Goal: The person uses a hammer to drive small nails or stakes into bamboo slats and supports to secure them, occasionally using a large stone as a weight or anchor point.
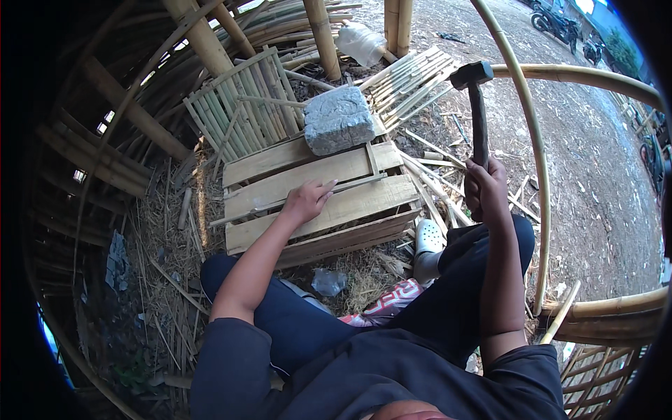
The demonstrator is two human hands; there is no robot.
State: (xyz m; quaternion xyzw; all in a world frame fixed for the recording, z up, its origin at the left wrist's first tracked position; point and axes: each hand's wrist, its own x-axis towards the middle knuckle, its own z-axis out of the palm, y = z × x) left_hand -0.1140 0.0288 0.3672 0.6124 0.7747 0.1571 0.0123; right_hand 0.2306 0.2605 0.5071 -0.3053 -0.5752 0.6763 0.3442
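Observation:
In front of me stands a low wooden slatted crate (294, 183) with gaps between its top boards. A thin bamboo strip (360, 180) lies slantwise across those boards. My left hand (306, 202) is closed on the strip near its middle, thumb and forefinger close together at its upper side; whether a small item is pinched there is too fine to see. My right hand (484, 187) grips the dark handle of a hammer (477, 105), held upright and raised off to the right, its head at the top and apart from the crate. A rough grey block (338, 120) rests on the crate's far end.
Slatted bamboo panels (245, 105) (413, 80) lie beyond the crate. Bamboo posts (322, 38) rise at the back, and a curved bamboo pole (528, 140) stands right of the hammer. Offcuts and shavings (175, 210) litter the ground. Motorcycles (556, 26) are parked far right.

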